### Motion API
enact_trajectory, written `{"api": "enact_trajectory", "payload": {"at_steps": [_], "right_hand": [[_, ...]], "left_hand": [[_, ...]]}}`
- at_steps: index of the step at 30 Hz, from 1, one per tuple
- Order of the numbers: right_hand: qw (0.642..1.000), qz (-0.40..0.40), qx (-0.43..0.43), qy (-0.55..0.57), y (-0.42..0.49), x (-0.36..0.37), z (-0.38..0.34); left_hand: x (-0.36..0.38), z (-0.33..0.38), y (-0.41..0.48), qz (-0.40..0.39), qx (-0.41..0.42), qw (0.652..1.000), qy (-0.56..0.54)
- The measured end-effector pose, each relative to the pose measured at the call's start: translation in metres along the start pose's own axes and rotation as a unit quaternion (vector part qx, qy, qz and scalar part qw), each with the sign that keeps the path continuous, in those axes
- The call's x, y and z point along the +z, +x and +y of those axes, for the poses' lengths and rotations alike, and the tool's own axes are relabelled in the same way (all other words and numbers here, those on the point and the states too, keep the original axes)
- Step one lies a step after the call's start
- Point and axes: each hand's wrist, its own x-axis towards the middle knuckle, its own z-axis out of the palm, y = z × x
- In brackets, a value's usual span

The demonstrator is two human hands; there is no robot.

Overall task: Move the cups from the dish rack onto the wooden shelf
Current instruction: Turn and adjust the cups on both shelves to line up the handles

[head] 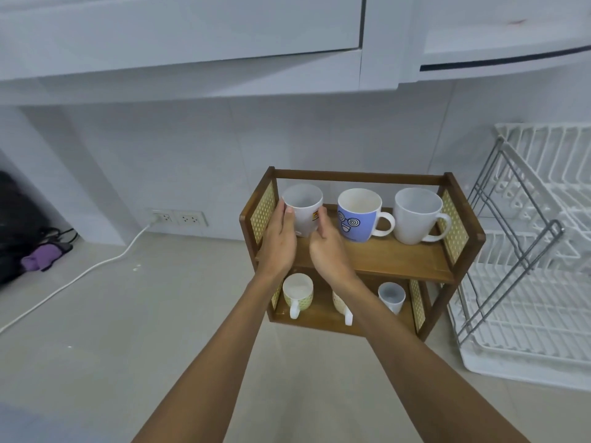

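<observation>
A two-tier wooden shelf (377,257) stands on the counter. On its top tier, at the left, a white cup (303,206) with a small printed mark is held between my left hand (279,241) and my right hand (326,251). To its right stand a blue cup with a spiral-eyed face (358,219) and a plain white mug (415,215). The lower tier holds a yellow-patterned cup (297,294), a second one (340,306) mostly hidden by my right forearm, and a small white cup (391,297). The white dish rack (527,282) at the right shows no cups.
White wall cabinets (192,43) hang overhead. A wall socket (177,218) with a white cable (80,276) sits at the left, near a dark bag (19,225) and a purple item (44,255). The beige counter (128,346) spreads in front of the shelf.
</observation>
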Motion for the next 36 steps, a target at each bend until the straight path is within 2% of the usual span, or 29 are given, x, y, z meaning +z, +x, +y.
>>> {"api": "enact_trajectory", "payload": {"at_steps": [18,23,30,36], "right_hand": [[1.000,0.005,0.000,-0.007,-0.004,-0.007,0.000],[1.000,-0.027,-0.010,0.011,-0.030,-0.039,0.004],[0.996,0.083,-0.017,0.018,-0.049,-0.109,0.008],[0.991,0.134,-0.011,-0.022,-0.053,-0.130,0.015]], "left_hand": [[0.001,0.009,-0.024,0.004,0.021,1.000,-0.007],[0.013,0.012,-0.049,0.065,0.020,0.998,-0.011],[0.064,0.019,-0.066,-0.024,0.005,0.999,-0.021],[0.093,0.018,-0.056,-0.047,-0.003,0.999,-0.015]]}}
